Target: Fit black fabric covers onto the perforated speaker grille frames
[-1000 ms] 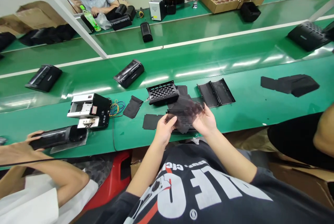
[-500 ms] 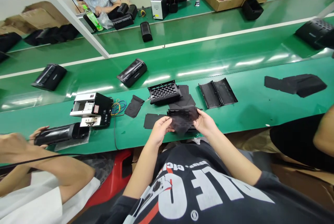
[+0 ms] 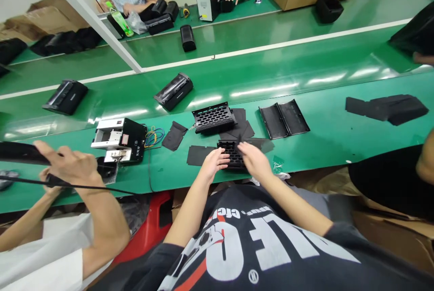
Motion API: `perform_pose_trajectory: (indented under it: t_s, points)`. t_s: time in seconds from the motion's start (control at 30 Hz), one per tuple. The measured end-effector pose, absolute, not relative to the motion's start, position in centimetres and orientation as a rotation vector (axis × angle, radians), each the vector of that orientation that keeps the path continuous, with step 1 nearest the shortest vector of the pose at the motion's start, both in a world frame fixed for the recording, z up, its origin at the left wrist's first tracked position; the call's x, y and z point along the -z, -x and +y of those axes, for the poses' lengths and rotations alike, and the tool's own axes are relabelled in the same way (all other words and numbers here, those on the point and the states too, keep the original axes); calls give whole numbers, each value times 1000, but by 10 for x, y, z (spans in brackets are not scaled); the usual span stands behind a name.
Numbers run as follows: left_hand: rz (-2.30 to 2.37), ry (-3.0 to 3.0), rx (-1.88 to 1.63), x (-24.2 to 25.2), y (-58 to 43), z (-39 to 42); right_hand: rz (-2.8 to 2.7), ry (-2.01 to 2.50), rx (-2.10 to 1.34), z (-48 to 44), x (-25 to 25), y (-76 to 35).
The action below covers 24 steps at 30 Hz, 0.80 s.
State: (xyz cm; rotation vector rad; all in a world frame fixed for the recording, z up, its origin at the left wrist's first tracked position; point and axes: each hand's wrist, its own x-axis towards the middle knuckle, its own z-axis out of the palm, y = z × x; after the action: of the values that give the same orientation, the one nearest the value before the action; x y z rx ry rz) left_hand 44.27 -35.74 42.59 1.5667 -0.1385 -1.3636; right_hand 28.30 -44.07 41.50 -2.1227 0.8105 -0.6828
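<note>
My left hand (image 3: 216, 163) is open, its fingers stretched out at the left side of a black slotted housing (image 3: 231, 154). At that housing's right side, my right hand (image 3: 255, 159) has its fingers curled on a thin black sheet (image 3: 264, 144), which spreads out behind the hand and looks blurred. A dark tip shows above the right fingertips. Just beyond lies a second slotted housing (image 3: 214, 119), with flat black sheets (image 3: 241, 121) partly under it. Another flat black sheet (image 3: 198, 155) lies left of my left hand.
Right of the housings lie two joined black shells (image 3: 284, 119) and a pile of black sheets (image 3: 386, 107). A black-and-white machine (image 3: 118, 141) stands left, beside a co-worker's hands (image 3: 73, 164). Black speaker-like units (image 3: 173, 91) sit on the green belt. Clear film (image 3: 278, 164) lies near the edge.
My left hand has let go of the black sheet and opened. The sheet has shifted right with my right hand, uncovering the slotted housing. The left co-worker has raised a black part.
</note>
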Motion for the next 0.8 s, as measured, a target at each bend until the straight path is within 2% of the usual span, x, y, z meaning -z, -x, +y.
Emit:
perform_pose_trajectory:
  t_s: [0.1, 0.2, 0.47, 0.57, 0.63, 0.8]
  points:
    - [-186, -1703, 1347, -413, -437, -369, 784, 2369, 308, -420, -391, -304]
    - [-334, -1864, 1245, -401, -438, -372, 774, 2409, 116, -415, -378, -307]
    - [-627, -2176, 1007, -384, -454, -360, 970, 2045, 313, -444, -381, -275]
    - [-832, -2394, 760, -383, -457, -359, 1233, 2080, 417, -456, -380, -266]
    - [-927, -2472, 727, -383, -458, -361, 1465, 2148, 397, -465, -379, -263]
    - [-1005, -2486, 792, -385, -455, -368, 1456, 2077, -295, -480, -380, -268]
